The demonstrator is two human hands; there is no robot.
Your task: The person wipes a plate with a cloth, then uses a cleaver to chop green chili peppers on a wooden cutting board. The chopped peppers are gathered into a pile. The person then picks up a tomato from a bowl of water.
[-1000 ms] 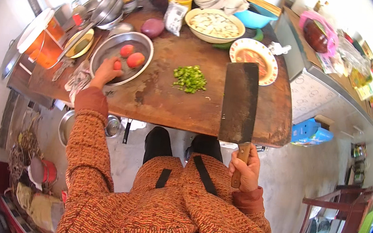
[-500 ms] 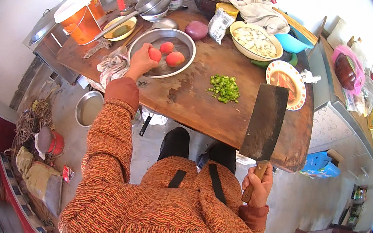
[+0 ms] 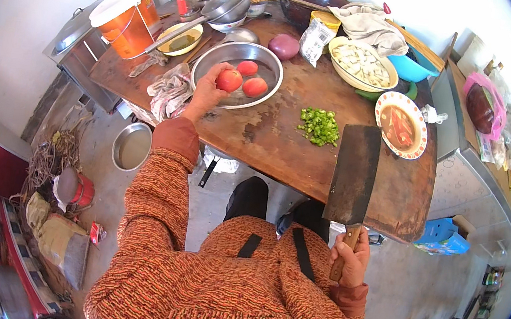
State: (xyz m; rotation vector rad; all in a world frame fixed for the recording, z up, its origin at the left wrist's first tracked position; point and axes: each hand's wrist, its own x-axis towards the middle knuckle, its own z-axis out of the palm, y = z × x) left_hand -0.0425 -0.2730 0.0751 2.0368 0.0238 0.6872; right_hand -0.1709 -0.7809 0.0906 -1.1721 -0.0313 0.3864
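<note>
Between the fingers of my left hand (image 3: 210,91) is a red tomato (image 3: 230,80), held over the near left side of a round metal basin (image 3: 273,58). Two more tomatoes (image 3: 254,87) lie in that basin. My right hand (image 3: 353,260) grips the wooden handle of a cleaver (image 3: 354,172), whose broad dark blade points away from me over the table's near right edge. Chopped green peppers (image 3: 318,127) form a small pile on the wooden tabletop (image 3: 258,135), left of the blade.
A patterned plate (image 3: 389,103) with reddish liquid stands at the right. Behind it are a bowl of pale cubes (image 3: 362,66), a blue basin (image 3: 412,68) and a purple onion (image 3: 284,46). An orange bucket (image 3: 127,30) and a crumpled cloth (image 3: 169,92) are at the left.
My left hand has lifted the tomato slightly off the basin's bottom. The view has shifted a little, and the cleaver stays in my right hand.
</note>
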